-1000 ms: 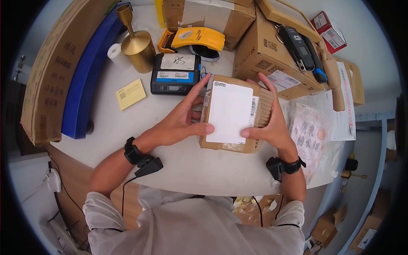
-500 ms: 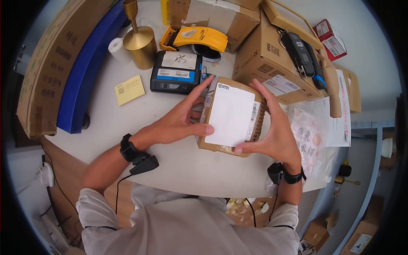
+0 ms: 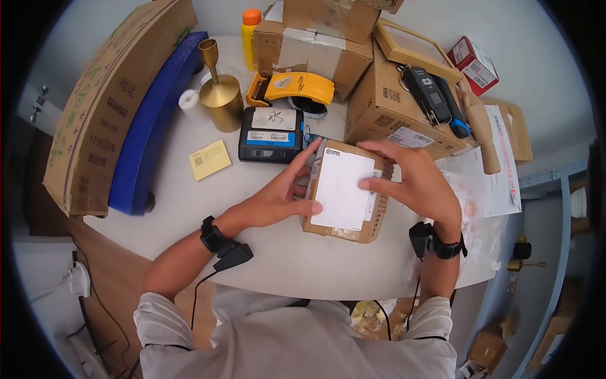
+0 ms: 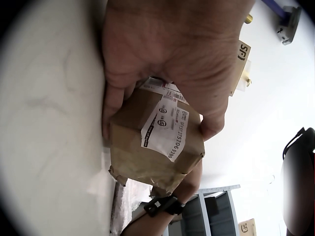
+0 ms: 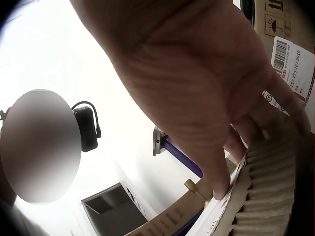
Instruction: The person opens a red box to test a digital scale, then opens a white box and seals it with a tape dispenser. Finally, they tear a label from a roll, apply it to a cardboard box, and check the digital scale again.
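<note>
A small brown cardboard box [image 3: 355,234] with a large white label [image 3: 341,189] on top is between both hands over the table. My left hand [image 3: 268,203] grips its left side, thumb on the label's lower left edge and fingers along the side. Across from it, my right hand [image 3: 421,180] holds the far right part, thumb on the label's right edge and fingers over the far corner. The left wrist view shows a crumpled shipping sticker [image 4: 167,129] folded over the box's end. Ridged corrugated cardboard [image 5: 270,184] lines the right side in the right wrist view.
Beyond the box stand a black-and-blue label printer [image 3: 271,140], a yellow tape dispenser [image 3: 300,87] and a gold stand [image 3: 221,104]. Yellow notes [image 3: 211,161] lie to the left. A large carton [image 3: 369,117] stands behind right, with clear plastic packaging [image 3: 470,205] near its front.
My right hand has shifted up along the box, its thumb going from the near right corner to the label's upper right edge. The left hand keeps its grip.
</note>
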`<act>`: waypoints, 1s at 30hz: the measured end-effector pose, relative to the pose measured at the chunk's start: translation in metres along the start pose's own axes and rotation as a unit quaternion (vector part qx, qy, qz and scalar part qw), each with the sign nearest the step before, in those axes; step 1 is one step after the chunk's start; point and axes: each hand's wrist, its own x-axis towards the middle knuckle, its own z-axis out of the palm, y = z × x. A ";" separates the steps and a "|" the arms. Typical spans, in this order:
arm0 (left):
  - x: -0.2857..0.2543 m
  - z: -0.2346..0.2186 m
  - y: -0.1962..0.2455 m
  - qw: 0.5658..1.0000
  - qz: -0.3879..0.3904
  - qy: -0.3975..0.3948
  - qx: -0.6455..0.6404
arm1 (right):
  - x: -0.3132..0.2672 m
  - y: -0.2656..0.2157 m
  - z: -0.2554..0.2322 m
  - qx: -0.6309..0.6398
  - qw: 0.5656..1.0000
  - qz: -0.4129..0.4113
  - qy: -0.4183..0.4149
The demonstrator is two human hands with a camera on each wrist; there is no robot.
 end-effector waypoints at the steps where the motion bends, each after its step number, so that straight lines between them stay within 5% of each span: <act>1: 0.000 0.000 -0.001 1.000 -0.004 -0.003 0.004 | 0.002 -0.003 -0.003 0.000 0.999 0.050 -0.016; 2: 0.000 0.000 0.000 1.000 0.002 -0.005 0.003 | 0.003 -0.005 -0.005 0.000 0.994 0.100 -0.033; 9: 0.000 -0.001 0.002 0.999 -0.026 -0.003 0.019 | -0.001 0.001 0.015 -0.004 0.996 0.088 0.022; 14: 0.002 0.002 0.003 1.000 0.002 -0.003 0.023 | 0.002 -0.005 0.027 0.005 0.980 0.000 0.201; 18: 0.001 0.001 0.002 0.999 -0.008 -0.016 0.027 | 0.007 0.002 0.038 -0.015 0.978 -0.032 0.204; 20: 0.000 0.002 0.002 1.000 -0.010 -0.014 0.025 | 0.009 0.004 0.040 0.068 0.984 0.050 0.159; 30: -0.001 0.005 0.002 1.000 -0.018 -0.013 0.020 | 0.012 0.005 0.043 0.065 0.979 0.073 0.181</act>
